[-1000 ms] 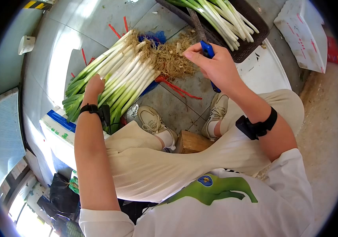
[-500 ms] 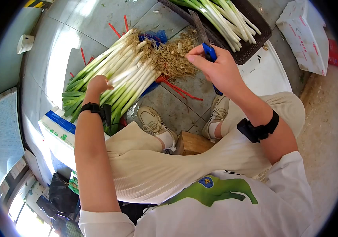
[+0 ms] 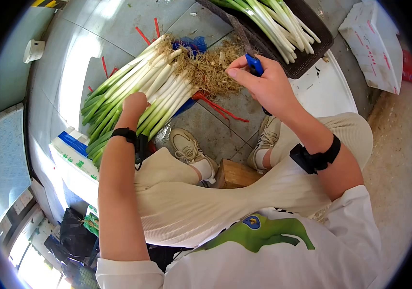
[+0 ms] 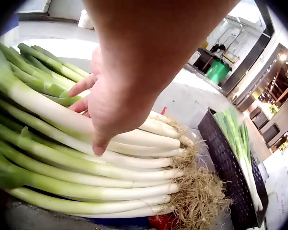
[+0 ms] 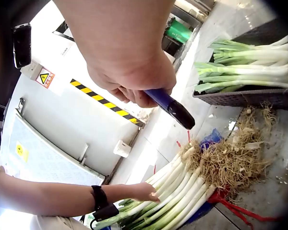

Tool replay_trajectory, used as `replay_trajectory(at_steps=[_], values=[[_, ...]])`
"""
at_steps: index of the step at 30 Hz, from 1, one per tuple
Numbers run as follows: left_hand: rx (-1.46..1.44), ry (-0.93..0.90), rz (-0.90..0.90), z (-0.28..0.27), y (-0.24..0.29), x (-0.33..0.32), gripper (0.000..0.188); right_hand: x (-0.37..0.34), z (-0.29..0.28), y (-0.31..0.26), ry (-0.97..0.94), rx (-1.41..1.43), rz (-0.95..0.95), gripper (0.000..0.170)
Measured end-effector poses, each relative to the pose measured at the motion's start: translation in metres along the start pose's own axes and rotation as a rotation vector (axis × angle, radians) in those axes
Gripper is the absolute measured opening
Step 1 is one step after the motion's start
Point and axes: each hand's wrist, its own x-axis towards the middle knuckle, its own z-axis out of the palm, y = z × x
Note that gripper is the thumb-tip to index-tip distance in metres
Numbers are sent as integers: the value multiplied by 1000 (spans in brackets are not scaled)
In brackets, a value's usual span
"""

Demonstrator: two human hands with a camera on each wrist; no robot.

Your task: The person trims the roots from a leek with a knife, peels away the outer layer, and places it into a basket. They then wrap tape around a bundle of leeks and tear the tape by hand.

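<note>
White-stalked leeks (image 3: 153, 79) lie side by side on the floor, roots toward the right. My left hand (image 3: 135, 103) is over the middle of the pile; in the left wrist view, the thumb and fingers of this hand (image 4: 120, 96) lie on either side of a thick leek (image 4: 43, 103), their tips partly hidden. My right hand (image 3: 268, 82) grips the blue handle of a knife (image 3: 254, 65), its long dark blade pointing up and away above the loose roots (image 3: 215, 72). From the right wrist, the handle (image 5: 170, 108) shows below the curled fingers.
A dark crate (image 3: 307, 65) with more leeks (image 3: 283, 29) stands at the upper right, beside a white board (image 3: 329, 86). Red ties (image 3: 220, 108) and blue plastic (image 3: 191, 44) lie by the roots. A wooden block (image 3: 237, 174) sits between the shoes.
My left hand has moved right and toward the roots across the pile, and some leeks under it have shifted. My right hand has barely moved, still gripping the knife.
</note>
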Motion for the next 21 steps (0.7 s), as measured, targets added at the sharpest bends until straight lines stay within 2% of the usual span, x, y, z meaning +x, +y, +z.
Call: replay_trajectory(at_steps=[5, 7, 9, 11, 12, 15, 21], values=[[-54, 7, -36, -16, 7, -8, 48, -1, 0, -3, 12, -20, 14, 22], [-85, 228, 67, -10, -2, 9, 50, -1, -1, -2, 4, -4, 5, 19], [-141, 256, 2, -4, -11, 30, 47, 0, -1, 1, -5, 11, -2, 17], [-338, 384, -117, -15, -9, 32, 43, 1, -1, 2, 16, -22, -19, 18], [-375, 461, -117, -21, -2, 25, 35, 2, -2, 1, 21, -24, -21, 18], [-372, 473, -18, -21, 2, 27, 33, 3, -2, -1, 24, -16, 0, 18], [-353, 445, -38, -21, 6, 43, 34, 6, -3, -2, 31, -42, 29, 21]])
